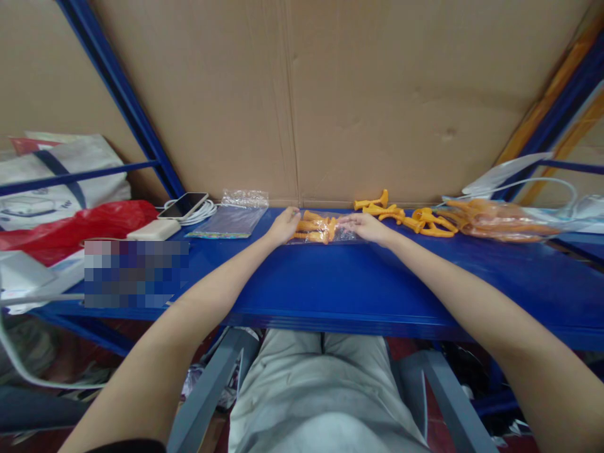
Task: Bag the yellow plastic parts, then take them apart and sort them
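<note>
A clear plastic bag (348,236) with several orange plastic pieces (318,226) in it lies flat on the blue tabletop, between my two hands. My left hand (285,225) is closed at the bag's left end, its fingertips partly hidden. At the other end, my right hand (365,226) grips the film with its fingers pointing left, close to the orange pieces. More loose orange pieces (377,207) lie behind and to the right of my right hand; some have a handle-like loop.
At right sits a larger bag of orange parts (504,220). Flat clear bags (231,217) are stacked left of my hands, beside a phone (184,206) on a coiled white cable. A red plastic bag (85,226) lies farther left. Cardboard (292,100) stands behind the blue table (330,283).
</note>
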Tool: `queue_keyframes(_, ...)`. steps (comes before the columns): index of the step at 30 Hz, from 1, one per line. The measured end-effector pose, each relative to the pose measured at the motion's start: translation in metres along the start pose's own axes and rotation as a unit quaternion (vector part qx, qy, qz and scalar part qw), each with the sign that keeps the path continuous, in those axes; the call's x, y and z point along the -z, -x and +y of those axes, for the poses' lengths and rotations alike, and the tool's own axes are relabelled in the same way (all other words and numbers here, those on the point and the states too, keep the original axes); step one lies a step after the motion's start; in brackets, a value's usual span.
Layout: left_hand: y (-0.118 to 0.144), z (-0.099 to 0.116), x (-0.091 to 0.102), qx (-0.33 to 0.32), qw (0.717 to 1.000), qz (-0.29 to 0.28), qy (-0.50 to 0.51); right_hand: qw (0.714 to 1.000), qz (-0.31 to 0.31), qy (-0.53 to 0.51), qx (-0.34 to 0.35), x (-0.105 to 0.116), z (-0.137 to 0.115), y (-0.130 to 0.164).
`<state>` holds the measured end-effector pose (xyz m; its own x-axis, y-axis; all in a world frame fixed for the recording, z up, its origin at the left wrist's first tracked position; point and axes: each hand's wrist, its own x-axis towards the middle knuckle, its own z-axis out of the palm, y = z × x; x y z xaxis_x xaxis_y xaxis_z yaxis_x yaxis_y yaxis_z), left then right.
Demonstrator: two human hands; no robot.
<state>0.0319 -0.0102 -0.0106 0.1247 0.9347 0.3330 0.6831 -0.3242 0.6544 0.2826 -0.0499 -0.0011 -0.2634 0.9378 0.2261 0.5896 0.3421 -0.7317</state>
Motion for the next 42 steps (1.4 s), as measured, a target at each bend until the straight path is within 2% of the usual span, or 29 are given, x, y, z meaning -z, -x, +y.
queue_keyframes(5, 0.0, -0.001, 0.0, -0.038, 0.998, 0.005, -0.041, 1.0, -0.023, 0.002, 0.012, 0.001, 0.009, -0.002)
queue_keyframes(8, -0.001, -0.002, 0.0, -0.093, 0.992, -0.003, -0.088, 0.994, -0.036, 0.099, 0.017, 0.005, 0.005, 0.001)
queue_keyframes(10, -0.001, -0.003, 0.001, -0.131, 0.985, -0.011, -0.116, 0.973, -0.022, 0.228, 0.016, 0.01, 0.001, 0.005)
queue_keyframes(12, -0.002, -0.004, 0.002, -0.153, 0.979, -0.014, -0.131, 0.933, 0.017, 0.36, 0.008, 0.017, -0.002, 0.008)
queue_keyframes(15, -0.002, -0.006, 0.004, -0.161, 0.977, -0.016, -0.142, 0.885, 0.097, 0.455, -0.025, 0.032, 0.005, 0.011)
queue_keyframes(20, -0.003, -0.008, 0.006, -0.144, 0.977, -0.025, -0.154, 0.859, 0.193, 0.46, -0.116, 0.055, 0.034, 0.013)
queue_keyframes(24, -0.004, -0.011, 0.007, -0.115, 0.98, -0.01, -0.162, 0.848, 0.165, 0.451, -0.225, 0.066, 0.044, 0.015)
queue_keyframes(26, -0.005, -0.014, 0.008, -0.101, 0.981, -0.001, -0.165, 0.845, 0.145, 0.449, -0.253, 0.068, 0.043, 0.015)
queue_keyframes(32, -0.008, -0.02, 0.009, -0.077, 0.983, -0.009, -0.166, 0.835, 0.155, 0.468, -0.243, 0.069, 0.041, 0.013)
queue_keyframes(39, -0.007, -0.02, 0.007, -0.077, 0.984, -0.013, -0.16, 0.846, 0.139, 0.46, -0.231, 0.072, 0.043, 0.011)
queue_keyframes(42, -0.006, -0.019, 0.008, -0.077, 0.985, -0.016, -0.154, 0.849, 0.152, 0.453, -0.226, 0.074, 0.039, 0.013)
